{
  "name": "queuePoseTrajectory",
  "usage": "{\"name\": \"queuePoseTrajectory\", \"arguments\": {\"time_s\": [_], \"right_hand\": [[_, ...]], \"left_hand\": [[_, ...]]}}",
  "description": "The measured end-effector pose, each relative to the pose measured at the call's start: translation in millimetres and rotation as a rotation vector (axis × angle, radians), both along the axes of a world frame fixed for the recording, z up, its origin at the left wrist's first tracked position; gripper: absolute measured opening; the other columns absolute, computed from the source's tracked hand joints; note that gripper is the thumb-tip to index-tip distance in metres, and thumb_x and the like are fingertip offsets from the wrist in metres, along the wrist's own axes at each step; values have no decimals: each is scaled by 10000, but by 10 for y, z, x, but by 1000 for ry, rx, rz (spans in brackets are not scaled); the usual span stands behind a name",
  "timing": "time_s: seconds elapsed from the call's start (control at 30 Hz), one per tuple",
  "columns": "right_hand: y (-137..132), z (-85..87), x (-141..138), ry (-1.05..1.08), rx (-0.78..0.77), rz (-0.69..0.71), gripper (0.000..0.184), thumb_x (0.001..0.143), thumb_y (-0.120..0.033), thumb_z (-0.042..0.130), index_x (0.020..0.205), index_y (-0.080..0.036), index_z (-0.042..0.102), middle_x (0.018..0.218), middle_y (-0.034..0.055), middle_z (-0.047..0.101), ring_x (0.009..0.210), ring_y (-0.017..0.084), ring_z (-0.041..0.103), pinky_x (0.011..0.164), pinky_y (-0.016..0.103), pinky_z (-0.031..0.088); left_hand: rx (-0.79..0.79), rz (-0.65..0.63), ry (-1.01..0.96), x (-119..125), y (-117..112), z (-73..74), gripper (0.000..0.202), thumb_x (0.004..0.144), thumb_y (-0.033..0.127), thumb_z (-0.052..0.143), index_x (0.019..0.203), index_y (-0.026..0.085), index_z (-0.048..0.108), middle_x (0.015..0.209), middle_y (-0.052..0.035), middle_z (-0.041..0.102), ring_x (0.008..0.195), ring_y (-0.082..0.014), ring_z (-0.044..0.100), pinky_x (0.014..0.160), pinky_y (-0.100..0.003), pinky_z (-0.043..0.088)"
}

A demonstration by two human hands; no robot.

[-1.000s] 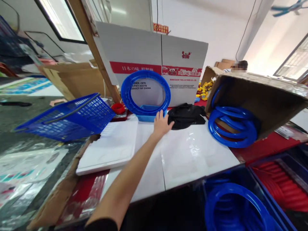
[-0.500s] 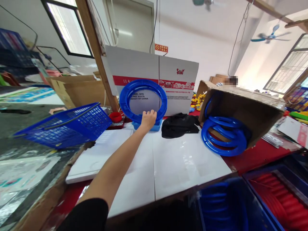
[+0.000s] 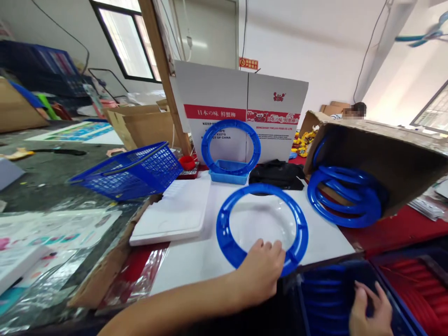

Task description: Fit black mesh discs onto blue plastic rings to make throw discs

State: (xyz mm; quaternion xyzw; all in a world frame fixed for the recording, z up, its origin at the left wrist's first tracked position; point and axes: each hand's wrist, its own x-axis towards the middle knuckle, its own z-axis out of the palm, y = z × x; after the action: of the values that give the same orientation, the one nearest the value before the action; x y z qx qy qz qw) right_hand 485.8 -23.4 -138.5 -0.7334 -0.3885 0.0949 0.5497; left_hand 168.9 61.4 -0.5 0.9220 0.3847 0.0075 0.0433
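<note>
Black-framed window [image 3: 124,44], red wall sign [image 3: 248,63]

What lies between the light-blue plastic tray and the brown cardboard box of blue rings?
In the head view, a crumpled black bundle lies between the tray and the box. The blue plastic ring in the left hand is nearer the wearer.

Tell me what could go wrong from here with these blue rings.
The left hand grips the front ring only at its near edge, so it might tilt or slip.

The standing ring is upright by the small blue tray; a knock could perhaps topple it.

The piled rings overlap loosely at the open mouth of the cardboard box, so a bump may slide some out.
</note>
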Motion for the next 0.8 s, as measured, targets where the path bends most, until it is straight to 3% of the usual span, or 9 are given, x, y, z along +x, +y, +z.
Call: {"name": "queuePoseTrajectory", "arguments": {"time_s": [0.07,0.13,0.2,0.33,0.43,0.5,0.6,0.7,0.8], "right_hand": [[518,222,-188,-153,12,73,612,1038,-569,601,1558,-249,558,1372,164,717,1180,354,716,1028,525,587],[1092,452,-413,-191,-41,393,630,1053,-586,541,1585,-251,519,1306,160,745,1056,326,755,889,465,626],[1670,625,-642,-358,-128,687,614,1044,-583,560,1568,-263,545,1283,168,749,1049,320,759,912,456,626],[2663,767,-1098,-684,-327,917,561,997,-498,689,1450,-171,647,1341,274,696,1241,459,679,1065,620,536],[3176,795,-1434,-722,-210,1012,603,959,-401,764,1493,-158,624,1563,279,560,1477,492,487,1235,672,366],[3387,800,-1594,-721,-140,1135,553,980,-408,746,1479,-188,649,1527,214,621,1437,412,550,1251,591,395],[3503,791,-1630,-693,-96,1235,399,1042,-452,656,1344,-205,737,1339,143,747,1258,311,682,1157,480,519],[3437,777,-1483,-663,-73,1230,401,1076,-482,589,1323,-207,745,1255,129,781,1154,295,728,1080,471,575],[3325,737,-1396,-661,52,1218,465,1071,-481,597,1460,-239,674,1414,132,723,1329,318,658,1194,518,509]], "left_hand": [[-78,-19,-9,55,-207,-217,379,898,264,631,1255,138,661,1180,-221,668,1002,-353,689,876,-535,538],[-125,-7,-32,73,-302,-317,374,905,277,634,1261,167,662,1191,-218,675,1001,-352,703,861,-532,561],[-165,13,-54,26,-263,-317,317,973,323,588,1245,190,682,1192,-210,685,1000,-351,711,835,-525,574],[-77,217,-148,-303,290,-177,474,1095,567,442,1177,201,732,1219,-189,697,1098,-364,679,897,-513,570],[174,512,-103,-610,957,-134,371,1091,399,497,1296,157,690,1412,-247,611,1303,-438,558,1032,-564,501],[222,601,-54,-747,1335,-195,398,1069,311,532,1436,176,611,1552,-242,527,1395,-452,488,1089,-584,458],[150,649,-5,-842,1633,-400,431,1073,239,475,1484,160,575,1459,-252,591,1314,-425,561,1042,-553,489],[119,620,6,-910,1656,-615,518,1042,93,362,1515,159,563,1438,-247,612,1270,-386,606,1026,-520,502],[114,563,12,-1020,1577,-719,645,998,27,354,1600,212,492,1600,-214,523,1358,-358,579,1082,-495,486]]}}
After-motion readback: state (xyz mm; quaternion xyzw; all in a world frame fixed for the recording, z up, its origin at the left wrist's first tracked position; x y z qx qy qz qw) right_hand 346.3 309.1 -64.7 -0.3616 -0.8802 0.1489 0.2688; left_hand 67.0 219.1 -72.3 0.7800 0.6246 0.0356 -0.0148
